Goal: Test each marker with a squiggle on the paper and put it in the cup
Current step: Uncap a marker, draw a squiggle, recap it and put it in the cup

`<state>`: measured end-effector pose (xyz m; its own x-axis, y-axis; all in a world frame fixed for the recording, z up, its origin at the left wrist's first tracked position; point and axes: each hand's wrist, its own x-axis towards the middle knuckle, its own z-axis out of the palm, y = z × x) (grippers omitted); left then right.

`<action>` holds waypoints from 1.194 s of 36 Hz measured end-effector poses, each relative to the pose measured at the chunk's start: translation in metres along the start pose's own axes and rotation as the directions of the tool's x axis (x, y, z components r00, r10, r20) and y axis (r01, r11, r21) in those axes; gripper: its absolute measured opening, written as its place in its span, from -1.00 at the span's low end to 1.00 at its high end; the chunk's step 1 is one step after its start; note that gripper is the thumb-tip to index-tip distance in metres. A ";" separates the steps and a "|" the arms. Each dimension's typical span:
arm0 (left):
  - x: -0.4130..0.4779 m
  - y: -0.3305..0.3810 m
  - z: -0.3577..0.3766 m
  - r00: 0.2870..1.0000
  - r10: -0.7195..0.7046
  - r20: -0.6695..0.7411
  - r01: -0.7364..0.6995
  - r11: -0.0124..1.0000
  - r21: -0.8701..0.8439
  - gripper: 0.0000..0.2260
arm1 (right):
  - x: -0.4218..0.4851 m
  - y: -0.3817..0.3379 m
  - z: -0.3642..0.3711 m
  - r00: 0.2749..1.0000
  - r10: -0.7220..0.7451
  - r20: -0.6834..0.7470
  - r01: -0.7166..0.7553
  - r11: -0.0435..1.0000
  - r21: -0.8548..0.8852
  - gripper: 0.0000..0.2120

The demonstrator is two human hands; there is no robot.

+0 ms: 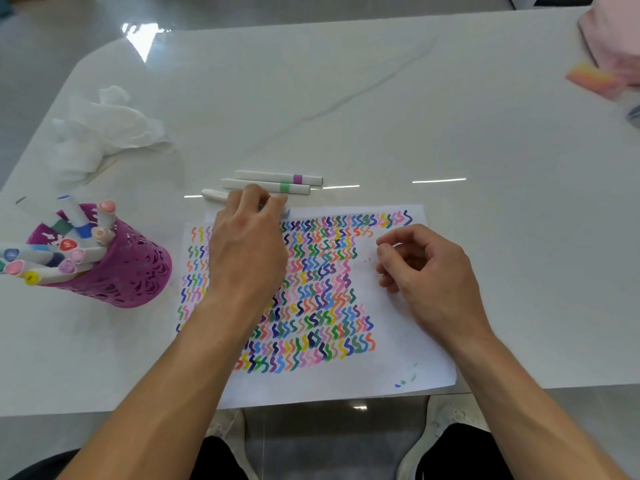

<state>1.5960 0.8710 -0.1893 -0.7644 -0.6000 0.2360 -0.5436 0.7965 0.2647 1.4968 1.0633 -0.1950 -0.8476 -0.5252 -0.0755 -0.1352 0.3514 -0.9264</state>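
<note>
A white paper (398, 341) covered in rows of coloured squiggles lies in front of me. Beyond its far edge lie two white markers, one with a purple band (298, 178) and one with a green band (284, 187). A third white marker (214, 194) lies along the paper's top edge. My left hand (247, 251) curls its fingers over this marker and grips it. My right hand (426, 268) rests on the paper's right side, loosely curled and holding nothing. A purple lattice cup (135, 271) at the left holds several markers.
A crumpled white tissue or plastic wrap (100, 129) lies at the far left of the white table. Pink cloth (613, 36) and an orange-pink pad (592, 77) sit at the far right corner. The table's near edge runs just below the paper.
</note>
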 end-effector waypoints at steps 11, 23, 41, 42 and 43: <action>0.002 0.003 -0.003 0.991 0.014 -0.137 -0.026 0.996 -0.089 -0.88 | 0.000 0.000 -0.001 1.000 0.008 -0.006 -0.008 1.000 0.004 -0.90; -0.007 0.023 -0.020 0.897 0.171 -0.409 -0.267 0.944 -0.193 -0.84 | -0.002 -0.005 -0.006 0.999 -0.050 0.005 0.050 0.997 0.063 -0.96; -0.044 0.056 -0.030 0.984 -0.051 -0.168 -0.113 0.546 -0.830 -0.83 | -0.006 -0.018 0.002 0.940 -0.340 0.032 0.341 0.928 -0.153 -0.60; -0.045 0.057 -0.030 0.991 -0.066 -0.120 -0.069 0.520 -0.851 -0.84 | -0.007 -0.018 0.002 0.942 -0.332 0.049 0.335 0.929 -0.155 -0.61; -0.047 0.057 -0.030 0.994 -0.073 -0.081 -0.033 0.504 -0.863 -0.85 | -0.007 -0.018 0.002 0.944 -0.324 0.067 0.330 0.931 -0.158 -0.63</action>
<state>1.6110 0.9425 -0.1568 -0.6921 -0.6605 0.2909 0.0510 0.3573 0.9326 1.5061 1.0589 -0.1786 -0.7216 -0.6616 0.2038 -0.4869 0.2758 -0.8288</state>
